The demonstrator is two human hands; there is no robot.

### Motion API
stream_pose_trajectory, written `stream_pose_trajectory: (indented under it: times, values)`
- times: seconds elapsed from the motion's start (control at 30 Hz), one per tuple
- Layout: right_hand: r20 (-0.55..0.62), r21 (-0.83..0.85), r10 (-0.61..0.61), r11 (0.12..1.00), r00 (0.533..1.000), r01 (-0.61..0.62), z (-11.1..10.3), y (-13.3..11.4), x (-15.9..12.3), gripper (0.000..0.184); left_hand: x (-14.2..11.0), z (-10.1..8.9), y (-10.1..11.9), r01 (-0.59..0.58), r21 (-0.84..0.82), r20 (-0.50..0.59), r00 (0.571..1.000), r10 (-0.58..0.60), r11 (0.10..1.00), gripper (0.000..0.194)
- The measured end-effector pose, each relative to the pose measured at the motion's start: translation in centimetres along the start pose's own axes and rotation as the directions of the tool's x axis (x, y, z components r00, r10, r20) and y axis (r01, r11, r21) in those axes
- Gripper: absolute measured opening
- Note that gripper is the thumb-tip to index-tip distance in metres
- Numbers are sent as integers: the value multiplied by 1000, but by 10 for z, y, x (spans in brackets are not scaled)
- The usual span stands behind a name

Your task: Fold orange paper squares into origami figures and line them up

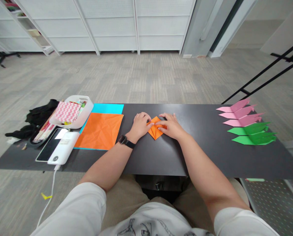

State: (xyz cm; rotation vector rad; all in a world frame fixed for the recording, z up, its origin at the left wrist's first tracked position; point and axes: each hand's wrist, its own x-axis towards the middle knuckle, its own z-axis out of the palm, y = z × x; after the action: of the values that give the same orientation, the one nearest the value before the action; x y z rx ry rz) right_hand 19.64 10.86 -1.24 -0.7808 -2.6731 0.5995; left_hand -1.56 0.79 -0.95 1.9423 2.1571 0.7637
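A small orange origami paper (155, 132), folded into a diamond shape with creases down its front, lies on the dark table in front of me. My left hand (140, 125), with a black watch on its wrist, holds the paper's left side, its thumb reaching over the top layer. From the other side, my right hand (171, 126) has its thumb and fingers on the right edge of the same paper. Both thumbs meet near the middle of the diamond. The fingers partly cover its left and right corners.
Left of my hands lie orange paper sheets (99, 131) over blue paper (109, 108). Beyond them are a white basket (86, 114), a phone (48, 146), a white power bank (63, 149) and black cloth (42, 113). Pink folded birds (239, 113) and green folded birds (253, 134) stand at right.
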Motion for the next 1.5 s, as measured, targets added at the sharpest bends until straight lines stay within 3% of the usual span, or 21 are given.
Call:
stream_pose_trajectory:
  times: [0.2, 0.4, 0.67, 1.17, 1.5]
  values:
    - [32, -34, 48, 998, 998, -47, -1, 4, 0, 36, -2, -3, 2, -13, 18, -1, 1000, 13, 1000, 8]
    - [14, -49, 105, 993, 994, -104, -5, 10, 0, 36, -5, -8, 5, -74, 50, 25, 997, 72, 996, 20]
    - [62, -92, 117, 990, 991, -111, -4, 7, -1, 42, -10, -13, 16, -37, 133, 81, 996, 26, 990, 30]
    - [24, -92, 171, 982, 985, -168, -3, 8, -1, 42, -20, -8, 24, -18, 258, 159, 987, -24, 966, 66]
    - [5, -80, 165, 983, 986, -164, -1, 9, 0, 40, -8, -16, 19, -36, 111, 24, 999, 33, 993, 31]
